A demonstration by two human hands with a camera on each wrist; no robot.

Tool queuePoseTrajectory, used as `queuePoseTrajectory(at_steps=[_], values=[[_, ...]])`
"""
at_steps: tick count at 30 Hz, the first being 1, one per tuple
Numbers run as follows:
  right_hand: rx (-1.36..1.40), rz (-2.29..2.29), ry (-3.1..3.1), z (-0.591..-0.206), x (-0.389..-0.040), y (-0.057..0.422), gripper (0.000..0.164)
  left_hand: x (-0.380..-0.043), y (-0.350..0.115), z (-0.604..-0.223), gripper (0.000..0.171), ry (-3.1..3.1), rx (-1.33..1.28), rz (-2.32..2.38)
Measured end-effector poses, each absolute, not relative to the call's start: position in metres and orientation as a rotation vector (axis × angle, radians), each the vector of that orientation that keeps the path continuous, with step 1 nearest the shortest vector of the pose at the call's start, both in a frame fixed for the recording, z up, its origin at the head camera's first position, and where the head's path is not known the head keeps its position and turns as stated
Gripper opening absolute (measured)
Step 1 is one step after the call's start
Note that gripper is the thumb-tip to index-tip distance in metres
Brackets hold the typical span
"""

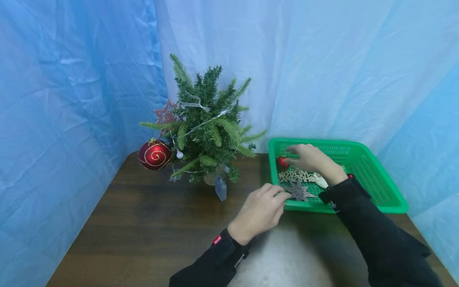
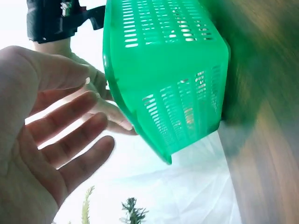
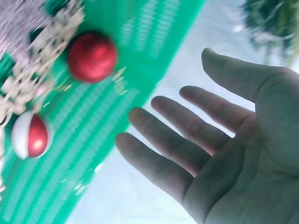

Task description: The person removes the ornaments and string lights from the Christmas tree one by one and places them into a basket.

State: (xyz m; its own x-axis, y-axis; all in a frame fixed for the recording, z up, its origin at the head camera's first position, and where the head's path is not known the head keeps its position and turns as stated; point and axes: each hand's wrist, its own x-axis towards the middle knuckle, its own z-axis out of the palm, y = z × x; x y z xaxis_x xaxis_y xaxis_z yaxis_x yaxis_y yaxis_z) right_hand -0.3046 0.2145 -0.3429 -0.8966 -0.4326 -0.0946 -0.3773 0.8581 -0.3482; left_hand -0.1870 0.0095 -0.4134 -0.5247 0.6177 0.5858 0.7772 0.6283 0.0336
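Observation:
My right hand [image 1: 311,159] reaches over the left part of a green plastic basket [image 1: 385,179], close to a red ball ornament [image 1: 282,162]. In the right wrist view its fingers [image 3: 163,140] are spread and nothing is held. My left hand [image 1: 259,209] is at the basket's near left corner, fingertips by the rim; the left wrist view shows its fingers [image 2: 77,140] relaxed around nothing. Inside the basket lie a glittery silver star [image 1: 299,190], a pale cut-out lettering ornament [image 1: 295,175] and, in the right wrist view, a red-and-white ball [image 3: 32,134].
Left of the basket a small artificial Christmas tree [image 1: 211,135] stands on the wooden table [image 1: 150,235]. On it hang a large red bauble [image 1: 155,154] with a gold swirl and a pink star [image 1: 166,114]. A small box [image 1: 220,188] is at its base. Blue curtains [image 1: 322,67] enclose the table.

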Motion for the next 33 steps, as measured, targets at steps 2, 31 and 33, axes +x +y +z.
queuePoseTrajectory(at_steps=[2, 31, 33], values=[[-0.705, -0.505, 2.891, -0.343, -0.297, 0.203, 0.051, -0.186, 0.003, -0.413, 0.025, -2.273, -1.083, -0.418], [-1.327, -0.917, 2.358, -0.395, -0.221, 0.037, 0.041, -0.144, -0.181, -0.320, 0.019, -1.860, -0.841, -0.673], [-1.260, -0.916, 2.218, -0.401, -0.226, 0.025, 0.051, -0.150, -0.200, -0.313, 0.018, -1.866, -0.773, -0.672]])
